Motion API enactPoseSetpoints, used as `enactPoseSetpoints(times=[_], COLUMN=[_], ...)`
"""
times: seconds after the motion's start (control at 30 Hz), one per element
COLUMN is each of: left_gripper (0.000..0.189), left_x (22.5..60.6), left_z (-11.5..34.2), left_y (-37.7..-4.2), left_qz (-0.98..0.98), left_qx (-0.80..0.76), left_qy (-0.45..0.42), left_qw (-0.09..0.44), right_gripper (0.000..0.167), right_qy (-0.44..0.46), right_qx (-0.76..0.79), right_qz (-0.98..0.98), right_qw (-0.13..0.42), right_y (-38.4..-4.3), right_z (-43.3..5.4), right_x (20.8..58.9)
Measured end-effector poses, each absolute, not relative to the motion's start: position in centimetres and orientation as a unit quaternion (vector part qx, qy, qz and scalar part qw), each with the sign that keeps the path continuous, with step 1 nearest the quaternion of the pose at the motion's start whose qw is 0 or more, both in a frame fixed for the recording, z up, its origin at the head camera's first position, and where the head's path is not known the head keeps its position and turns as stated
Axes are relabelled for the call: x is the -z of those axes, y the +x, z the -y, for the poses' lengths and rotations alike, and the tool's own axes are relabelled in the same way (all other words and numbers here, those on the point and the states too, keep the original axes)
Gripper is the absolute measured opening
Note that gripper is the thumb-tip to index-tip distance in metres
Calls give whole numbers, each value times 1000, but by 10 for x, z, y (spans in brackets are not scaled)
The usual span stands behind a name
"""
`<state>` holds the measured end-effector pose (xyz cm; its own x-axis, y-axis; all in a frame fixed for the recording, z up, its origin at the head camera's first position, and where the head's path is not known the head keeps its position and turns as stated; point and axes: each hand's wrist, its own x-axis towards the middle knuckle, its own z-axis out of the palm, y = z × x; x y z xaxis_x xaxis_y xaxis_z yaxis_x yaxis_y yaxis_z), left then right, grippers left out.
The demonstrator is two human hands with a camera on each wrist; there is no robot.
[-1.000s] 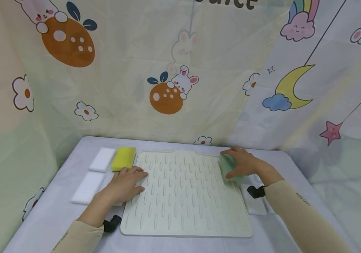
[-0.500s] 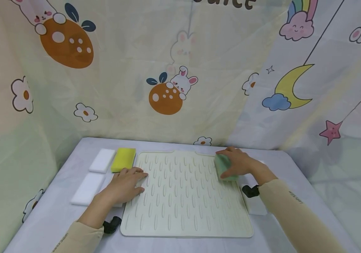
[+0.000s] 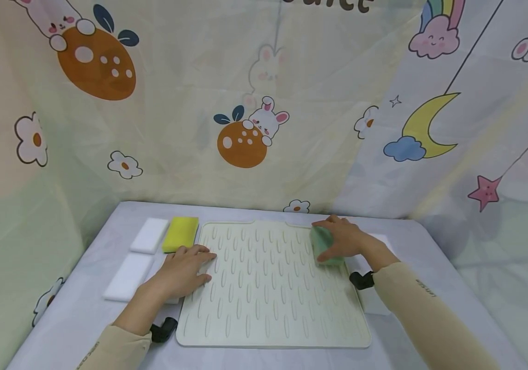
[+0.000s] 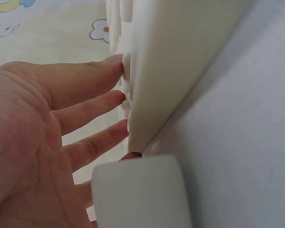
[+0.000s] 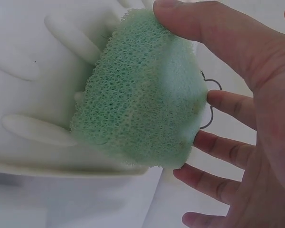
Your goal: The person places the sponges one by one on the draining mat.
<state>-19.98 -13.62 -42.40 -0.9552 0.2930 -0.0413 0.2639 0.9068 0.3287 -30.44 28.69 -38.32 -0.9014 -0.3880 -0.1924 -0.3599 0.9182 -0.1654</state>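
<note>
Taking twelve o'clock as straight ahead of the person, the nearest thing is the cream ridged drying mat point(image 3: 264, 313), flat on the white-covered table point(image 3: 74, 318), its ridges running roughly twelve to six. At its nine-to-ten o'clock border sits the left hand point(image 3: 181, 272), fingers and thumb spread, the tips resting on the mat's edge and curling round nothing.

At about three o'clock, just beside the mat and partly under the right forearm, lies a white pad point(image 3: 375, 303). Two more, a nearer white block point(image 3: 127, 277) and a farther white block point(image 3: 150, 235), lie from nine to eleven o'clock of the left hand.

What the coming move seems to turn on is the pale-green open-cell sponge point(image 3: 322, 244) at the mat's one-to-two o'clock corner. The right hand point(image 3: 349, 239) is much the nearer and pinches it, thumb at the near end, fingers at the far end; the sponge shows at nine o'clock of that hand, between two and three of the left. As far as it shows, its long axis runs about eleven to five, and its lower edge seems to meet the ridges.

Beyond the left hand, at twelve, lies the yellow sponge point(image 3: 181, 234).
</note>
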Motion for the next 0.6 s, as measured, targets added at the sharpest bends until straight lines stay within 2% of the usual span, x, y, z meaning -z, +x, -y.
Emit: enactPoseSetpoints(times=[0.6], left_gripper=[53], left_x=[426], left_z=[137], left_y=[-202], left_qz=[-975], left_qx=[-161], left_qy=[142], left_qw=[47], right_gripper=[100], right_qy=[-199], right_qx=[66], right_qz=[-971], right_qw=[115], right_y=[-303], right_z=[-283], right_x=[390])
